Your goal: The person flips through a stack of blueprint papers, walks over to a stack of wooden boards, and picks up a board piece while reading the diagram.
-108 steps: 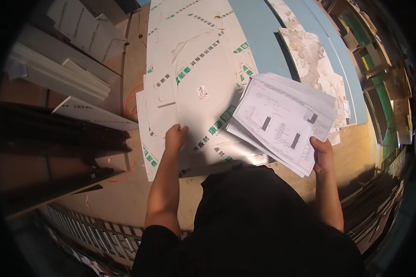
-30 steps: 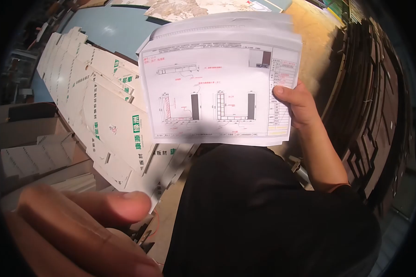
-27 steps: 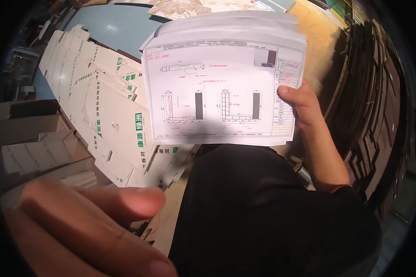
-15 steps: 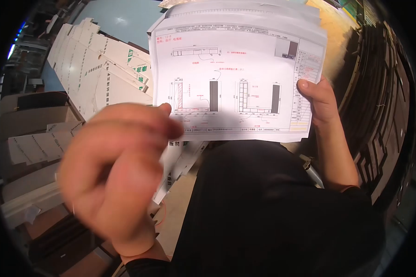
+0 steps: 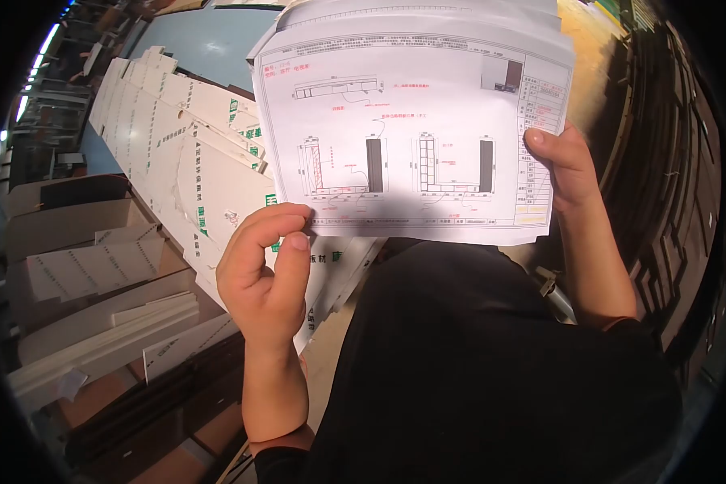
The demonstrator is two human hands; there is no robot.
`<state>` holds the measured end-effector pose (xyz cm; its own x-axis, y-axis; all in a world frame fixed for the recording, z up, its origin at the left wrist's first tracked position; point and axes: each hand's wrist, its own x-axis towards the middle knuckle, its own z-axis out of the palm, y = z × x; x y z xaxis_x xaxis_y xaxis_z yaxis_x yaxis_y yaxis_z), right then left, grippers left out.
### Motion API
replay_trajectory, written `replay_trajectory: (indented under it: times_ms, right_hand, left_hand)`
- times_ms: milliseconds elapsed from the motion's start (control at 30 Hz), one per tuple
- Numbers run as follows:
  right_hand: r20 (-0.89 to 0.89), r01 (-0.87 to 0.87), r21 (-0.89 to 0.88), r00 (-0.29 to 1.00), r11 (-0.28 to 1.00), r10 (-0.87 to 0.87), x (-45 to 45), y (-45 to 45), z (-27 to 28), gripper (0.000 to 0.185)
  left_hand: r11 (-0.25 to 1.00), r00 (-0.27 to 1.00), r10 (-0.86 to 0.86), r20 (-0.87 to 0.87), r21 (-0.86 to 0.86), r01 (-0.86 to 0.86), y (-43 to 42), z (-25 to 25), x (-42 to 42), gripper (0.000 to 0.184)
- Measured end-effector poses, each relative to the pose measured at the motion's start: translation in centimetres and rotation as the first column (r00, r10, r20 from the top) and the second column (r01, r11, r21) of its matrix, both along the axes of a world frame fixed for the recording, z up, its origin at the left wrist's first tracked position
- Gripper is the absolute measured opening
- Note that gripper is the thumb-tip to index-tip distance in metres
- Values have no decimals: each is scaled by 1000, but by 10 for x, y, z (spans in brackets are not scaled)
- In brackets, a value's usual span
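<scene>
A stack of printed sheets (image 5: 395, 173) is held up in front of me. The top page carries furniture line drawings, dark vertical panels, red notes and a table of text down its right side. My right hand (image 5: 569, 165) grips the stack's right edge, thumb on the front and the other fingers behind. At the lower left corner is my left hand (image 5: 268, 270), its fingers curled and the fingertips at the paper's edge. A gap shows between its thumb and index finger. A shadow falls across the lower part of the page.
White printed boards (image 5: 218, 153) with green marks lie stacked at left, beside a blue surface (image 5: 226, 40). Lower left are boxes and panels (image 5: 97, 270). Dark brown panels (image 5: 669, 202) stand in rows along the right.
My left hand has drawn back from near the camera, moving right to the lower left corner of the sheets. The sheets have tilted slightly; my right hand keeps its grip.
</scene>
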<state>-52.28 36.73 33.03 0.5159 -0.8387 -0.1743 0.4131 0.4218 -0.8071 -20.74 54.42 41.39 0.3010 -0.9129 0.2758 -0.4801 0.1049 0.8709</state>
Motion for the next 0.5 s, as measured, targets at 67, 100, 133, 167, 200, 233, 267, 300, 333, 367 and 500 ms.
replay_trajectory:
  times_ms: [67,100,133,167,200,233,267,300,333,367,500]
  right_hand:
    - [13,4,6,1000,1000,-4,0,0,0,58]
    - [19,8,6,1000,1000,-8,1,0,0,59]
    - [25,12,7,1000,1000,-12,1,1,-1,59]
    - [31,16,8,999,1000,-16,2,1,-2,59]
    - [42,16,7,999,1000,-16,2,1,-2,57]
    - [53,16,6,998,1000,-16,4,1,-2,55]
    - [63,16,5,998,1000,-16,4,1,-2,52]
    - [63,16,4,998,1000,-16,4,1,-3,53]
    - [63,16,3,998,1000,-16,3,1,-4,53]
    - [63,17,1,998,1000,-17,3,1,-6,53]
    - [53,39,1,998,999,-39,3,1,-8,56]
  left_hand:
    - [1000,1000,4,-2,1,-4,0,1,-1,14]
    - [1000,1000,5,-3,2,-5,0,1,-1,14]
    - [1000,1000,6,-7,-1,-6,1,1,-2,14]
    - [1000,1000,7,-10,-3,-7,1,0,-2,14]
    - [1000,1000,8,-14,-5,-8,1,0,-2,14]
    - [1000,1000,9,-9,-7,-9,1,1,-2,13]
    - [1000,1000,11,-5,-9,-11,1,1,-2,13]
    - [1000,1000,12,-1,-10,-12,1,1,-1,13]
    - [1000,1000,11,0,-10,-11,1,2,-1,13]
    - [1000,1000,10,1,-12,-10,2,2,-1,13]
    - [1000,1000,1,-8,-21,-1,2,3,-1,12]
